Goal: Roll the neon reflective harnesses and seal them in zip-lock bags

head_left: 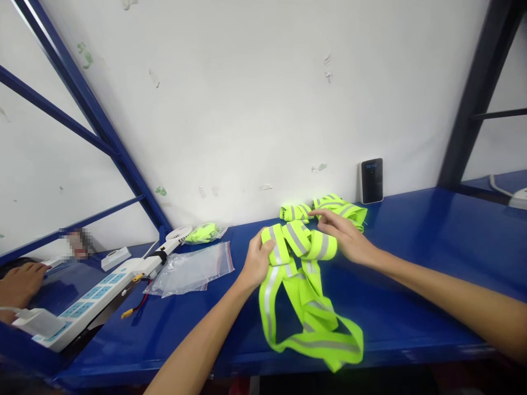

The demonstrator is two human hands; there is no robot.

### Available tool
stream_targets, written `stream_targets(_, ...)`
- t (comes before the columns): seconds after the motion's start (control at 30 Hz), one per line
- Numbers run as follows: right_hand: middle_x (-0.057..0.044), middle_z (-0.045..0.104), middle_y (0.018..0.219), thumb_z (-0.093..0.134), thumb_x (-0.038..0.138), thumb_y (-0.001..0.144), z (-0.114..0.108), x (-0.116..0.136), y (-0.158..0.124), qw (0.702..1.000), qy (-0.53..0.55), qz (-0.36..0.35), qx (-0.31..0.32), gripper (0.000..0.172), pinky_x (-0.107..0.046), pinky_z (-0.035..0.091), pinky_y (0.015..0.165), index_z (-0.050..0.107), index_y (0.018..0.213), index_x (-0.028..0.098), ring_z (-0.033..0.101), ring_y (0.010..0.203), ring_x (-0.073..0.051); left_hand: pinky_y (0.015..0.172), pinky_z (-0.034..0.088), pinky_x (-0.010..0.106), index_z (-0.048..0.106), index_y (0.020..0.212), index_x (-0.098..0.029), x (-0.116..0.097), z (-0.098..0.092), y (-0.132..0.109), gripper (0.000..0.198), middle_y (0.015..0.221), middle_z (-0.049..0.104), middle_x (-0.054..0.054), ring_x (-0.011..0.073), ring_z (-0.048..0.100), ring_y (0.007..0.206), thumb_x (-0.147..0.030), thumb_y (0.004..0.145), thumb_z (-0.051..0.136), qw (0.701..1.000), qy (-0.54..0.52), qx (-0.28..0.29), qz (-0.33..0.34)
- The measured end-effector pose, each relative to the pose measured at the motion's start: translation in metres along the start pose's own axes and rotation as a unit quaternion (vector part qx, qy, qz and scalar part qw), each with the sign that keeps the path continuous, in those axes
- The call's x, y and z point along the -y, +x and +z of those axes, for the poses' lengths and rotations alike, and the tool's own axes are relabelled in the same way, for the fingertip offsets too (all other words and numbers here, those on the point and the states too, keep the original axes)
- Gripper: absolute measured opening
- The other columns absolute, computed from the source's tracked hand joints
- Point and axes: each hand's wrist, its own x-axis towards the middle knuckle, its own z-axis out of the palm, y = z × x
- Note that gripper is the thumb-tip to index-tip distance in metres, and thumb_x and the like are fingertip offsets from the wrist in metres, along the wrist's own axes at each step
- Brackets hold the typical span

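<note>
A neon yellow reflective strap vest (307,296) with grey stripes lies on the blue shelf (432,241), its lower loops reaching the front edge. My left hand (257,263) is closed on the folded upper left part of it. My right hand (343,233) rests on the folded upper right part, fingers curled over the straps. Just behind my hands lie two folded vests of the same kind (325,208).
Clear zip bags (191,269) lie to the left, with a bagged vest (203,233) behind them. A white power strip (94,296), a small white fan (178,234) and a dark device (371,181) against the wall are nearby. Another person's hand (20,282) rests at far left.
</note>
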Motion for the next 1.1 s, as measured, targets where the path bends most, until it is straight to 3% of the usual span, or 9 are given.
stream_targets(0.13,-0.002,0.055,0.079,0.039,0.026,0.094,0.0,-0.003,-0.002,0.998,-0.037,-0.051,0.011,0.035,-0.032,0.043,0.068,0.054,0.126,0.022,0.053,0.07,-0.018,0.065,0.045,0.024,0.063,0.094,-0.014,0.014,0.007,0.004,0.027,0.085,0.067,0.002,0.0155,0.06,0.071,-0.035,0.079,0.057,0.986,-0.114,-0.032,-0.121)
stream_targets(0.27,-0.01,0.056,0.118,0.045,0.021,0.09,0.007,-0.006,-0.006,0.991,-0.055,-0.122,0.03,0.032,-0.038,0.048,0.081,0.054,0.12,0.023,0.058,0.095,-0.023,0.065,0.044,0.022,0.062,0.103,-0.016,0.018,0.011,0.004,0.031,0.084,0.067,0.0,0.0138,0.06,0.07,-0.033,0.076,0.059,0.97,-0.158,-0.051,-0.178)
stream_targets(0.43,-0.013,0.043,0.143,0.061,0.023,0.083,0.01,-0.005,-0.009,0.984,-0.064,-0.149,0.08,0.069,-0.048,0.039,0.104,0.028,0.144,0.025,0.047,0.128,-0.029,0.071,0.046,0.024,0.063,0.105,-0.017,0.013,0.01,0.003,0.034,0.088,0.068,0.001,0.0145,0.061,0.074,-0.033,0.075,0.062,0.955,-0.21,-0.012,-0.21)
stream_targets(0.53,-0.01,0.051,0.138,0.058,0.023,0.086,0.01,-0.005,-0.01,0.973,-0.068,-0.188,0.113,0.05,-0.046,0.039,0.105,0.047,0.134,0.024,0.049,0.127,-0.028,0.076,0.047,0.027,0.064,0.107,-0.015,0.011,0.01,0.001,0.039,0.094,0.069,0.005,0.0185,0.063,0.083,-0.043,0.079,0.059,0.941,-0.234,0.045,-0.24)
stream_targets(0.63,-0.008,0.067,0.112,0.054,0.028,0.091,0.012,-0.004,-0.009,0.984,-0.033,-0.144,0.099,0.026,-0.039,0.049,0.09,0.062,0.114,0.021,0.063,0.103,-0.025,0.078,0.049,0.035,0.056,0.127,-0.016,0.01,0.009,-0.002,0.061,0.111,0.067,0.01,0.0266,0.063,0.097,-0.06,0.085,0.046,0.936,-0.226,0.11,-0.248)
stream_targets(0.73,-0.006,0.071,0.092,0.057,0.042,0.089,0.015,-0.003,-0.007,0.997,0.037,-0.028,0.068,0.029,-0.034,0.052,0.07,0.067,0.104,0.018,0.065,0.081,-0.024,0.088,0.047,0.042,0.029,0.148,-0.026,0.009,0.005,-0.003,0.069,0.135,0.054,0.01,0.0298,0.054,0.118,-0.064,0.09,0.031,0.964,-0.186,0.123,-0.143)
stream_targets(0.83,-0.004,0.069,0.076,0.061,0.047,0.085,0.018,-0.003,-0.006,0.986,0.137,0.061,0.067,0.039,-0.032,0.05,0.058,0.066,0.109,0.017,0.063,0.069,-0.023,0.101,0.04,0.046,0.01,0.151,-0.031,0.006,-0.002,-0.006,0.069,0.15,0.035,0.01,0.0287,0.041,0.133,-0.052,0.093,0.041,0.996,-0.007,0.076,0.046)
stream_targets(0.97,0.001,0.062,0.063,0.068,0.044,0.081,0.02,-0.001,-0.005,0.963,0.233,0.117,0.062,0.058,-0.028,0.046,0.052,0.053,0.132,0.019,0.059,0.058,-0.018,0.109,0.033,0.05,0.023,0.147,-0.03,-0.003,-0.009,-0.007,0.07,0.152,0.024,0.013,0.0294,0.032,0.139,-0.024,0.086,0.057,0.92,0.287,0.063,0.259)
stream_targets(1.1,0.005,0.056,0.058,0.069,0.042,0.08,0.019,0.004,-0.007,0.949,0.273,0.141,0.067,0.064,-0.025,0.041,0.05,0.047,0.137,0.021,0.054,0.052,-0.014,0.108,0.036,0.052,0.032,0.144,-0.025,-0.011,-0.012,-0.005,0.068,0.151,0.026,0.016,0.0317,0.031,0.139,-0.019,0.082,0.058,0.854,0.393,0.118,0.32)
